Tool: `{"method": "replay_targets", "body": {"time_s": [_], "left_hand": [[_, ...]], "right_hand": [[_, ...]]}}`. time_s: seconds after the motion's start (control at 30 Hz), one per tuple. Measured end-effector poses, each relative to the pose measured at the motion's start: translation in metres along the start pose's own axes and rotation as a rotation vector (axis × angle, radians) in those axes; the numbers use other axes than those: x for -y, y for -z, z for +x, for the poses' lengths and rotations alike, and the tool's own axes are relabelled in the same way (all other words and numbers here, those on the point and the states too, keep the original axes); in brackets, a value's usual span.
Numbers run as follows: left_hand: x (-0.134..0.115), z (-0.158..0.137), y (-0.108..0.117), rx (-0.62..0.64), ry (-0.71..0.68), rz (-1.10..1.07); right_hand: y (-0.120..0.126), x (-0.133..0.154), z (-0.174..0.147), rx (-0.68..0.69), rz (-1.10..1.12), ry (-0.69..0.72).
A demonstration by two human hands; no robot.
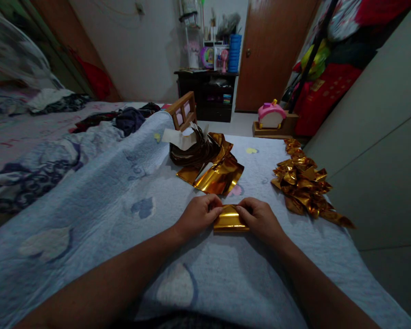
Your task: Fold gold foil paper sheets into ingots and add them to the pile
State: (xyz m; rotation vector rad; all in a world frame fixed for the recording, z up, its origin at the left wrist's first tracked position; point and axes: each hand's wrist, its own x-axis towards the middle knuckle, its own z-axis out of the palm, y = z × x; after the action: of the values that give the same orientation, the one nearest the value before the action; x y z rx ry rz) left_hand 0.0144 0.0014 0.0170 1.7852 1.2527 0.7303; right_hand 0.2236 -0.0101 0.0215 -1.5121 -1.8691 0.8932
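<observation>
While the fingers of both hands were pinched narrow on its upper corners, a folded gold foil sheet lay between them, its long axis running from the left hand to the right hand. Its straight, creased lower edge faced the person and its upper edge pointed away. The foil was smooth, glossy and roughly rectangular, with bright bands of reflection across it. Beneath the fingers spread a pale blue quilt of soft, finely textured cloth, patterned with hearts. Just beyond the fingertips, loose gold foil lay flat and slightly curled, beside a fanned stack of sheets with dark brown edges and a whitish flap. To the right of the fingers, well apart, stood a heap of crumpled, pointed gold foil pieces. Farther off in the same direction, a red box bore a small yellowish label, too small to read.
</observation>
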Motion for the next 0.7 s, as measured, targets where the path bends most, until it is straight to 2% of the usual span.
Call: {"method": "replay_targets", "body": {"time_s": [0.23,0.5,0.7], "left_hand": [[-0.0009,0.0015,-0.0019,0.001,-0.076,0.398],[0.0002,0.001,-0.0052,0.02,-0.127,0.566],[-0.0002,0.0008,-0.0071,-0.092,-0.26,0.737]], "right_hand": [[-0.0058,-0.0047,0.004,-0.024,-0.273,-0.001],[-0.0092,-0.0035,0.0065,-0.022,-0.416,-0.031],[-0.0082,0.001,0.0082,-0.004,-0.457,-0.061]]}}
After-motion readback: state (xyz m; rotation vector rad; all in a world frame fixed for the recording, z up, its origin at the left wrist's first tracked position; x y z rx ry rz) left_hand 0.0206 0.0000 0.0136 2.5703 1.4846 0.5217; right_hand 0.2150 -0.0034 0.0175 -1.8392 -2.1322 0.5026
